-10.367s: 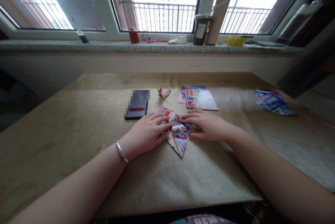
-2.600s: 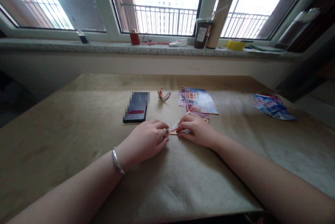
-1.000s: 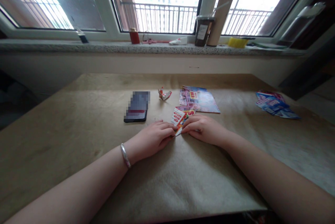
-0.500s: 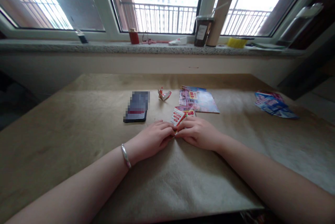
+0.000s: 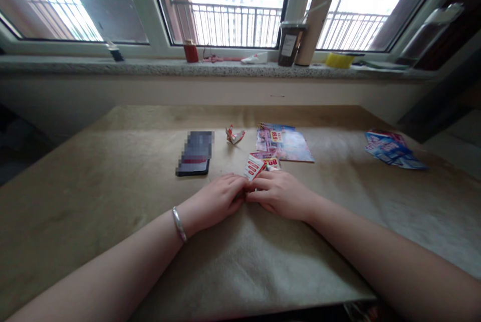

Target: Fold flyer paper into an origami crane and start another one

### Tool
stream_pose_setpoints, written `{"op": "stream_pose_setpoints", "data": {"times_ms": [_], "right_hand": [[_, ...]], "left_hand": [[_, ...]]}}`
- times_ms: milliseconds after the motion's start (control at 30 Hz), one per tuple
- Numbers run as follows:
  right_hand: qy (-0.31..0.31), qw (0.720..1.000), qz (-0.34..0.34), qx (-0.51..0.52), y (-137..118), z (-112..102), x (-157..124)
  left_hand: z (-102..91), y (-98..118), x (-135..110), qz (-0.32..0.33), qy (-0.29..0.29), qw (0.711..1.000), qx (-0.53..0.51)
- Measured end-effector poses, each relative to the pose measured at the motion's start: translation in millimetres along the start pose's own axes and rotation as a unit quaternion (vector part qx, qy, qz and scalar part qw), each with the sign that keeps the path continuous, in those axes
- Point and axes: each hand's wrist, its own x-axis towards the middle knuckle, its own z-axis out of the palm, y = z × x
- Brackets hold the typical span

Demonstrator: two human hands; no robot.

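My left hand (image 5: 221,195), with a silver bangle at the wrist, and my right hand (image 5: 280,192) meet low over the table. Their fingers are closed together at the near end of a folded printed paper (image 5: 254,165), white with red marks. The fingertips hide the part being pinched. Just beyond my right hand lies a piece of colourful printed paper with large numerals (image 5: 272,162), partly covered by the fingers. A small folded paper shape (image 5: 235,135), white and red, stands farther back. Behind my right hand lie pink-and-blue printed sheets (image 5: 296,147).
A dark phone-like slab (image 5: 195,156), its surface pixelated, lies left of the papers. Blue and red printed paper pieces (image 5: 391,150) are heaped at the right. On the windowsill (image 5: 150,67) stand a lidded dark cup (image 5: 288,46), a tall cylinder (image 5: 316,23) and yellow tape (image 5: 339,60).
Both hands have shifted slightly left and the right fingers now lie closer over the left fingertips. The folded paper stays between them. Other things look unmoved apart from a slight camera shift.
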Motion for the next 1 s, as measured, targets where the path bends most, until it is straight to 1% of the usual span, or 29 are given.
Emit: {"op": "stream_pose_setpoints", "data": {"times_ms": [167, 433, 733, 1000], "right_hand": [[-0.013, 1.000, -0.004, -0.017, 2.3, -2.9, -1.5], [0.002, 1.000, -0.014, 0.004, 6.5, -3.3, -3.9], [-0.003, 1.000, -0.004, 0.009, 11.5, -3.5, -7.5], [-0.005, 1.000, 0.006, 0.026, 16.9, -6.6, -8.2]], "left_hand": [[-1.8, 1.0, 1.6, 0.002, -0.015, 1.000, -0.006], [1.2, -5.4, -0.6, 0.034, -0.007, 0.999, -0.008], [0.4, -7.7, -1.1, 0.043, -0.022, 0.999, 0.010], [-1.2, -4.4, 1.1, 0.045, -0.012, 0.999, 0.014]]}}
